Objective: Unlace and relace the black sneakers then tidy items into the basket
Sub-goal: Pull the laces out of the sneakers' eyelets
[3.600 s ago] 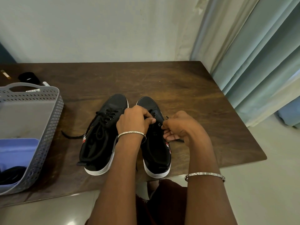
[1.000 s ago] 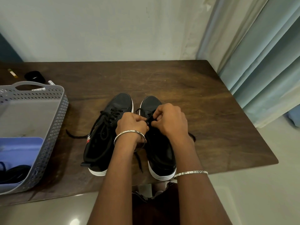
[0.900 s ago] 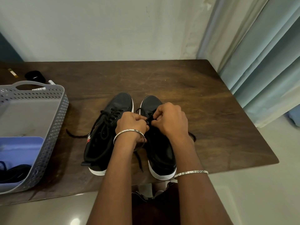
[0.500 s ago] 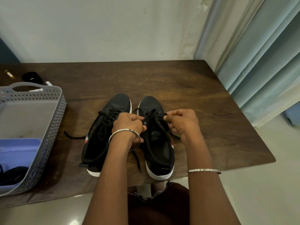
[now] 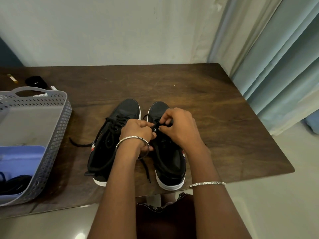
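Sneaker (image 5: 170, 163), left hand (image 5: 136, 131), right hand (image 5: 179, 128) pinching lace (image 5: 158, 125)

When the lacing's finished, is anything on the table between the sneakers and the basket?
Nothing solid. Only a loose lace end from the left sneaker lies on the table between it and the basket.

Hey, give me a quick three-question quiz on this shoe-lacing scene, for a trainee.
1. True or false: the left hand and right hand both work on the black white-soled sneaker nearer the pale blue curtain.
2. The grey perforated plastic basket sits: A) to the person's left of the sneakers, B) to their right, C) on the floor.
3. Fill in: the right hand pinches that sneaker's black ___.
Key: 1 true; 2 A; 3 lace.
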Demonstrator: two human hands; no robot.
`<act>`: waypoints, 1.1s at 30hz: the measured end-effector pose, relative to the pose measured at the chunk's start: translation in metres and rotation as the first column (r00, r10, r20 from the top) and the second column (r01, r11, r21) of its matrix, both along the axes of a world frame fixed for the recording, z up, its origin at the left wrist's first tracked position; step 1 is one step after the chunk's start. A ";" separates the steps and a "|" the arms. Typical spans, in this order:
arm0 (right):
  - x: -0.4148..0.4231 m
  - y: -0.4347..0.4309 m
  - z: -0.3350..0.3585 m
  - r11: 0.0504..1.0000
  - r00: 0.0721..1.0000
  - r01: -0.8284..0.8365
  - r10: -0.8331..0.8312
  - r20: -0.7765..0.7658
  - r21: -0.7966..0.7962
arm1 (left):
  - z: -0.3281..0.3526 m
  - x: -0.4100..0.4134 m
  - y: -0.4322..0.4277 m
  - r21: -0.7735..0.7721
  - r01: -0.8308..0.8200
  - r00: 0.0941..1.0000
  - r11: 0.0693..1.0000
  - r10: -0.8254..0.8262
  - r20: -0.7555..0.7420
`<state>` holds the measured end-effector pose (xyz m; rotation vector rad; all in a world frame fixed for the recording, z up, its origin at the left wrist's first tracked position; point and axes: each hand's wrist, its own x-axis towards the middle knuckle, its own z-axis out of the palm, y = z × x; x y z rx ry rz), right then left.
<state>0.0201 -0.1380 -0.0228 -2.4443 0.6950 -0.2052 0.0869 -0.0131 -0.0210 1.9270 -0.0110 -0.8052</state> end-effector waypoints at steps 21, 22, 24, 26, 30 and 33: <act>-0.014 -0.018 0.003 0.902 0.962 0.192 -0.251 0.110 0.386 | -0.004 0.002 0.001 -0.022 0.017 1.000 1.000 -0.018 -0.010; -0.012 -0.016 0.003 0.946 0.978 0.125 -0.168 0.124 0.298 | -0.004 0.002 0.001 -0.021 0.020 1.000 1.000 -0.021 -0.006; -0.007 -0.009 0.000 0.991 0.995 0.028 -0.039 0.087 0.128 | -0.002 0.002 0.002 -0.019 0.027 1.000 0.999 -0.027 -0.003; -0.002 -0.003 -0.004 1.000 1.000 0.007 -0.008 0.011 0.026 | -0.002 0.002 0.002 -0.017 0.030 1.000 0.999 -0.030 -0.006; 0.003 0.003 -0.006 0.998 0.999 0.037 -0.037 0.001 -0.041 | 0.000 0.001 0.002 -0.026 0.026 1.000 0.999 -0.026 -0.006; 0.005 0.003 -0.010 0.997 0.997 0.076 -0.076 0.009 0.035 | 0.001 -0.001 0.003 -0.041 0.018 1.000 0.999 -0.018 -0.012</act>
